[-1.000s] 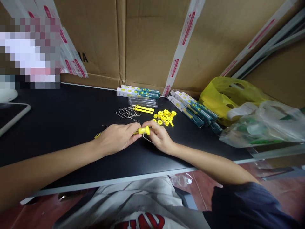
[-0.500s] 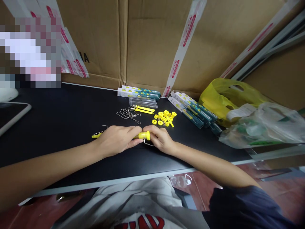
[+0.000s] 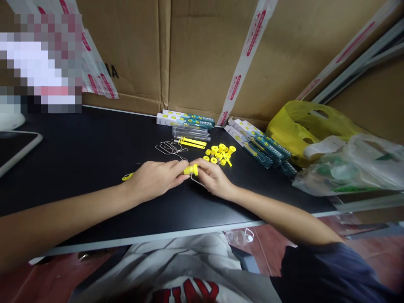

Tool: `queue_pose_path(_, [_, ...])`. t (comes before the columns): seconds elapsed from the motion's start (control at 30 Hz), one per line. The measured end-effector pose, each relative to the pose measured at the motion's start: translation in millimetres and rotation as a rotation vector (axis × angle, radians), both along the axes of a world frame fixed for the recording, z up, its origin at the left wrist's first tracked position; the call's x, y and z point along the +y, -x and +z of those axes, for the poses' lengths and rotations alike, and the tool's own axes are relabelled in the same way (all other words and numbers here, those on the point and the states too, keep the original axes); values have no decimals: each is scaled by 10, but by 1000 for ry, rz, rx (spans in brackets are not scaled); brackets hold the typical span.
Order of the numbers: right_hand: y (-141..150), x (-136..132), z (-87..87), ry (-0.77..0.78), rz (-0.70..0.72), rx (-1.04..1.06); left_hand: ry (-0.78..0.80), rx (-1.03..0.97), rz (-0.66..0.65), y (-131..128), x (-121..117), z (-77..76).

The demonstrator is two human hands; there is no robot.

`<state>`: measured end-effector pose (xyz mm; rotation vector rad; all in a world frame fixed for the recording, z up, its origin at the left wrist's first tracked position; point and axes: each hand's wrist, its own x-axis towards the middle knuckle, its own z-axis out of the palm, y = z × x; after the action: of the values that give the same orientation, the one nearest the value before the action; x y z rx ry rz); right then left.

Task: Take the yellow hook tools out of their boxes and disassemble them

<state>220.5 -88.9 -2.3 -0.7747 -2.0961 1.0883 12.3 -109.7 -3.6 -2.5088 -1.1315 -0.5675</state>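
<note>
My left hand (image 3: pixel 154 179) is closed around a tubular spring scale, its yellow capped end (image 3: pixel 192 169) poking out past the thumb and its yellow tail (image 3: pixel 127 177) showing behind the wrist. Just right of the cap, my right hand (image 3: pixel 216 179) is closed, with a bent wire hook (image 3: pixel 197 181) running from the cap into its fingers. The fingertips' exact hold is partly hidden. Beyond the hands lie loose wire hooks (image 3: pixel 170 148), yellow scale strips (image 3: pixel 192 142), clear tubes (image 3: pixel 192 134) and a heap of small yellow caps (image 3: pixel 221 152).
Slim printed boxes (image 3: pixel 184 120) lie against the cardboard, with more boxes (image 3: pixel 255 143) to the right. Yellow (image 3: pixel 284 122) and clear (image 3: pixel 353 168) plastic bags sit at the right end of the black table (image 3: pixel 94 147). A white-edged tablet (image 3: pixel 19 147) lies far left.
Both hands stay together at the capped end. The cap and wire hook have tilted slightly, and the hands sit a little higher in view, nearer the loose wire hooks.
</note>
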Motion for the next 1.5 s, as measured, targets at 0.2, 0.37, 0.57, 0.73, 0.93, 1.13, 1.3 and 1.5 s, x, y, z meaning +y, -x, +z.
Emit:
queue_pose_path(0.2, [17,-53,36,134,-10,-17,74,9,155,22,67,60])
queue_pose_path(0.37, [-52,-34,71,32,-34,-93,119,4,149,11,70,82])
queue_pose_path(0.57, [-184,129,97,-39,-160,-150,137,-35,77,-5,30,60])
queue_pose_path(0.73, [-171,201,117,-17,-197,-140,75,-52,-8,-5,8,43])
queue_pose_path(0.93, [38,364,168,-75,-140,-225,97,8,-68,-9,20,22])
queue_pose_path(1.13, [441,640,204,-202,-101,-334,142,19,-96,-2,30,16])
queue_pose_path(1.3, [623,814,127,-264,-91,-354,151,24,-92,3,33,25])
queue_pose_path(1.5, [654,846,110,-268,-135,-412,152,30,-97,0,39,19])
